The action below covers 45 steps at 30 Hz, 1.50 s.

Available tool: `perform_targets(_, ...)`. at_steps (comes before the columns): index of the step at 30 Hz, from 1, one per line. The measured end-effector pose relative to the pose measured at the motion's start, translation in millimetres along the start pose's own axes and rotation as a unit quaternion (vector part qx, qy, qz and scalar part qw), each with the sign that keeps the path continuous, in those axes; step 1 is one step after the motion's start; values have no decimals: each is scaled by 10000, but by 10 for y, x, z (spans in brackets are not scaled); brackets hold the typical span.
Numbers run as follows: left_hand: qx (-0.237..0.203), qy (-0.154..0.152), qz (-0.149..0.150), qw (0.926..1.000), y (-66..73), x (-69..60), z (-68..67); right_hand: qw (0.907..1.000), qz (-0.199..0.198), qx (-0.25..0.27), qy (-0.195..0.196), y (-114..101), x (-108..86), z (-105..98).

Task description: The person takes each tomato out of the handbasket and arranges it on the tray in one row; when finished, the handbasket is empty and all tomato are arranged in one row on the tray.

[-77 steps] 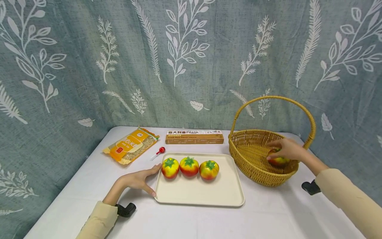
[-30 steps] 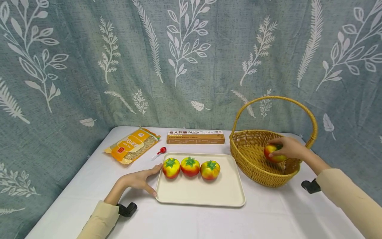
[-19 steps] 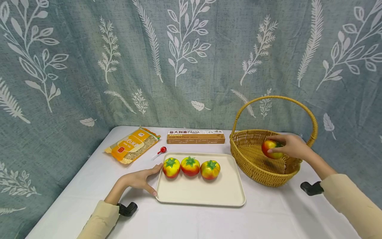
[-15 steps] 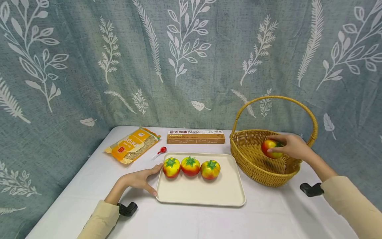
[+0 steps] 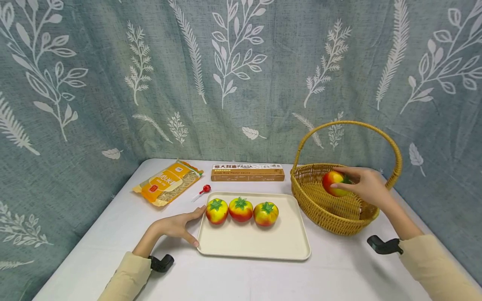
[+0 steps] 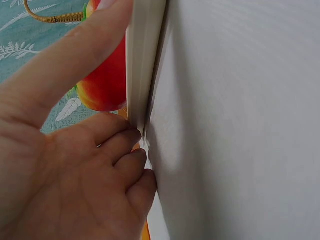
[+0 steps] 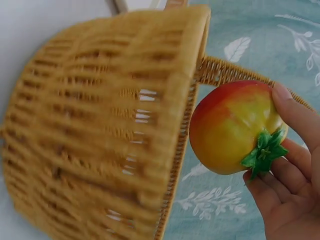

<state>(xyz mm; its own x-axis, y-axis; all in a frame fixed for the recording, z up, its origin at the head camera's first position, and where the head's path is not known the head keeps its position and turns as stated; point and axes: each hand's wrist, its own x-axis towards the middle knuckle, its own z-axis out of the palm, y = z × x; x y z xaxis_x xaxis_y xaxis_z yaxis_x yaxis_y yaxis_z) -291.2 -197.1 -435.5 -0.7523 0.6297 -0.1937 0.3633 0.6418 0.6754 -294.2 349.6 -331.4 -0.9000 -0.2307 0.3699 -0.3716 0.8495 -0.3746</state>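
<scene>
In the head view, my right hand [image 5: 367, 186] grips a red and yellow tomato [image 5: 334, 184] with a green leafy top. It is raised over the wicker basket [image 5: 331, 228], under the arched handle. The right wrist view has the held tomato [image 7: 235, 130] above the basket's rim, thumb on one side and fingers on the other. My left hand [image 5: 175, 228] rests at the left edge of the cream tray [image 5: 256, 244], thumb and fingers spread along it and touching the rim. Three similar tomatoes [image 5: 241, 210] sit in a row on the tray's far left part.
Behind the tray lies a brown and white pasta box [image 5: 247, 172]. A red lollipop [image 5: 205, 189] and an orange food packet [image 5: 169, 182] lie at the back left. The basket's tall handle [image 5: 348, 122] arches above the right hand. A patterned curtain [image 5: 241, 83] hangs behind the table.
My right hand has lifted the tomato from the basket's floor, up and to the left. The left hand has stayed at the tray's edge.
</scene>
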Motion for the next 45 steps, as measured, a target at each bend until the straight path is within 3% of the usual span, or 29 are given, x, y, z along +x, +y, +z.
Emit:
perform_targets(3,-18,11,23,10000,5,-2,1,9999,-57,139,26,-77,-22,28)
perform_targets(10,-59,-2,-24,10000,9,-3,2,9990,252,369,-57,-277,-87,83)
perform_targets(18,-84,-33,44,9999,1,3,13,9949,169,997,-64,-418,-141,193)
perform_targets(29,-67,-26,114,9999,-30,11,18,9943,287,1024,17,-598,-196,312)
perform_targets(45,-77,12,44,10000,-11,-2,-4,9915,-89,1278,-225,-780,-202,513)
